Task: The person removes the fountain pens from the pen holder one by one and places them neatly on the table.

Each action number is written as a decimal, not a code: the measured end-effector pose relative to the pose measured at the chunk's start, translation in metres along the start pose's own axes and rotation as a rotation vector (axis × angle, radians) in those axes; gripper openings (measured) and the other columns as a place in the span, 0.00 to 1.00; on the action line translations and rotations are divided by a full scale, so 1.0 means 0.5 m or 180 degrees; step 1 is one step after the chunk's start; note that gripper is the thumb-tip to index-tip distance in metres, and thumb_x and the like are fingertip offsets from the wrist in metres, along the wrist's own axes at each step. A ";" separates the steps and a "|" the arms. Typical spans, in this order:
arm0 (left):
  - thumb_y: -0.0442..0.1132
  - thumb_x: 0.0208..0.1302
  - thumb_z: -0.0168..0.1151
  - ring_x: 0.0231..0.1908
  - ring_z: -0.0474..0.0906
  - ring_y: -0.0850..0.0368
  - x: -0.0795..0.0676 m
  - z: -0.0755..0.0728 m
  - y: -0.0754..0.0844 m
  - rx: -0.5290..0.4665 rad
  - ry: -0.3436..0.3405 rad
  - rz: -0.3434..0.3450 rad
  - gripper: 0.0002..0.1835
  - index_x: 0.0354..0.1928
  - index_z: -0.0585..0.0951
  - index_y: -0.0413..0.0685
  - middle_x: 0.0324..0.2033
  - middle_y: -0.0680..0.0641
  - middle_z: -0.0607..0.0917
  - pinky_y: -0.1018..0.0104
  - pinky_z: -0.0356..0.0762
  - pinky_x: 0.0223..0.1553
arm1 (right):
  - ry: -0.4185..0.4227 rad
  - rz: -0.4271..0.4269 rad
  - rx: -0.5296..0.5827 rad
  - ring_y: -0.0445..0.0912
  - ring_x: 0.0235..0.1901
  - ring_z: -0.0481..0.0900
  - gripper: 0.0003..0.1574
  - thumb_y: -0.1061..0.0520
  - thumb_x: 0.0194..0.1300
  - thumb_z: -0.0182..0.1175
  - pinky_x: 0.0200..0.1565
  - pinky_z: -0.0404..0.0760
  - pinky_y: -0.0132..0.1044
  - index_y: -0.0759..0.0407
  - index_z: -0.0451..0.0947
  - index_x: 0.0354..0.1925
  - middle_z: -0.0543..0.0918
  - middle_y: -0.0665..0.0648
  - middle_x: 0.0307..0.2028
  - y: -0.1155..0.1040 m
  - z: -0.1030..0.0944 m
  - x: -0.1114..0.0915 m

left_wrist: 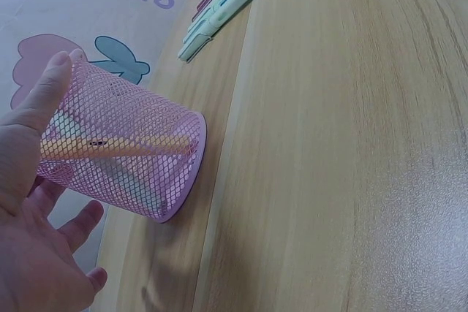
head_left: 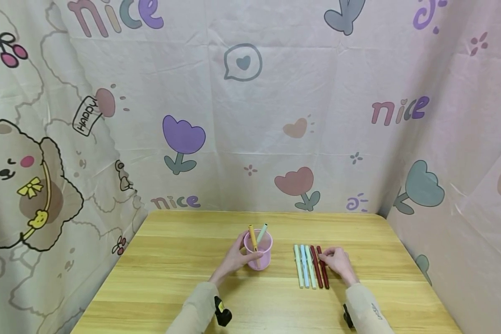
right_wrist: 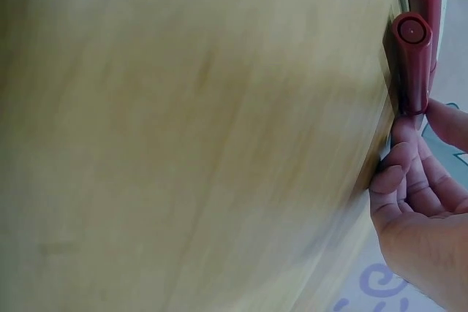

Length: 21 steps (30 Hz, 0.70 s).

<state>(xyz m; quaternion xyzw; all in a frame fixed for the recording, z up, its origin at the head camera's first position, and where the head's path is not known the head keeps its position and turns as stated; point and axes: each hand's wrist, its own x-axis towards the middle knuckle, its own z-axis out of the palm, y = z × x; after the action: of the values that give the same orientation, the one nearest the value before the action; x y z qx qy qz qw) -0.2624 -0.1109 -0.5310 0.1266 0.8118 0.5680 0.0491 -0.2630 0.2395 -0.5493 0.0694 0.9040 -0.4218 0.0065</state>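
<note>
Three sides of my workspace are hung with printed cloth (head_left: 250, 106), and below it the wooden table (head_left: 171, 260) spreads out in front of me. My left hand (head_left: 237, 256) is curved loosely round the pink mesh cup, thumb on the near side and a finger behind, with the outer fingers spread free. My right hand (head_left: 337, 260) is nearly closed, thumb and forefinger pinching the outermost red pen while the other fingers curl in. The mesh cup (head_left: 266, 259) stands upright, left of the row of pens. Inside it lean an orange pen (head_left: 252, 235) and a pale green pen (head_left: 262, 232). Five pens lie side by side: a light green pen (head_left: 298, 266), a light blue pen (head_left: 305, 266), another light green pen (head_left: 311, 268), the inner red pen (head_left: 316, 266) and, nearest my right hand, the outermost red pen (head_left: 325, 273). I'd judge the step in hand to be taking up that last one; I can't tell whether it bears on the wood. The next move seems to call for a firm pinch and a clean lift that doesn't drag its red neighbour, with my left hand steadying the cup.
</note>
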 end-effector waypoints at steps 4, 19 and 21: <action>0.44 0.58 0.75 0.72 0.64 0.31 -0.004 0.000 0.004 -0.0041 0.0005 -0.0001 0.49 0.77 0.58 0.45 0.72 0.32 0.67 0.29 0.62 0.70 | 0.0015 -0.0003 -0.0005 0.45 0.28 0.81 0.13 0.57 0.65 0.65 0.31 0.76 0.34 0.68 0.83 0.39 0.86 0.60 0.30 0.001 0.000 -0.001; 0.44 0.58 0.75 0.72 0.64 0.31 0.000 0.000 0.001 -0.0046 0.0007 0.0029 0.48 0.77 0.58 0.45 0.73 0.33 0.67 0.31 0.63 0.70 | 0.0030 -0.0027 -0.0140 0.46 0.31 0.81 0.14 0.56 0.64 0.65 0.33 0.77 0.35 0.68 0.83 0.39 0.87 0.61 0.33 -0.001 0.000 0.000; 0.44 0.58 0.75 0.72 0.64 0.31 0.000 0.000 0.001 -0.0038 0.0001 0.0041 0.48 0.76 0.58 0.45 0.72 0.33 0.67 0.31 0.63 0.70 | 0.0041 -0.0044 -0.0166 0.46 0.31 0.81 0.14 0.56 0.64 0.65 0.34 0.78 0.36 0.68 0.83 0.39 0.87 0.60 0.33 -0.002 0.000 0.000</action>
<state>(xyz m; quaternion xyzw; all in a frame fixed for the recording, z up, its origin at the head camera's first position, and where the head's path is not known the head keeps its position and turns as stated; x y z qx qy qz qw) -0.2622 -0.1108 -0.5307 0.1315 0.8075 0.5732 0.0462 -0.2632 0.2390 -0.5487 0.0656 0.9152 -0.3977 -0.0005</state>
